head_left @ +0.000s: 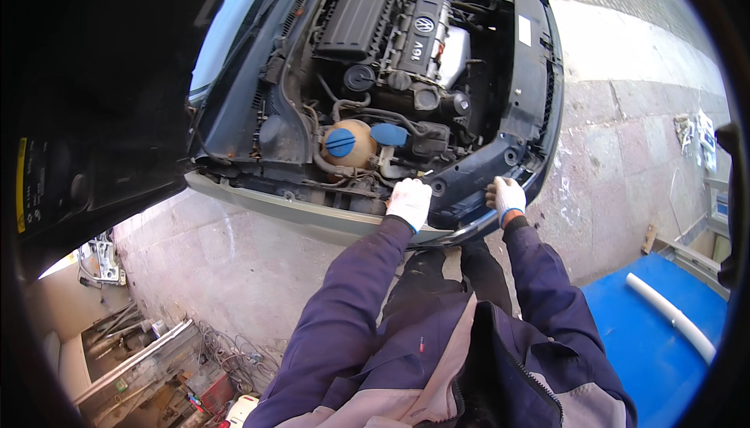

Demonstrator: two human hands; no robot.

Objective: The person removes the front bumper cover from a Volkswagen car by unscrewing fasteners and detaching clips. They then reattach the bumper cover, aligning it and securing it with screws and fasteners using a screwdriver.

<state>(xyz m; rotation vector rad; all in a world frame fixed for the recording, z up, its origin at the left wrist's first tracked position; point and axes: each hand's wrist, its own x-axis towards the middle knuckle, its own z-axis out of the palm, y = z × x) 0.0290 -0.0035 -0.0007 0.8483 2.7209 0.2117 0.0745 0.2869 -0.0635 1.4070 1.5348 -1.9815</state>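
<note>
Our white-gloved L hand (410, 201) & R hand (508, 196) curl by the black plastic front panel (473, 168) edging the engine bay (486, 103); we can't tell if either grips. Round tan plastic reservoir (362, 146) w/ blue cap (340, 143) sits beyond L hand.

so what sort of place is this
Probably an outdoor car-repair spot: an exposed car engine, a clutter of loose parts at lower left, and daylit paving all around.
</note>
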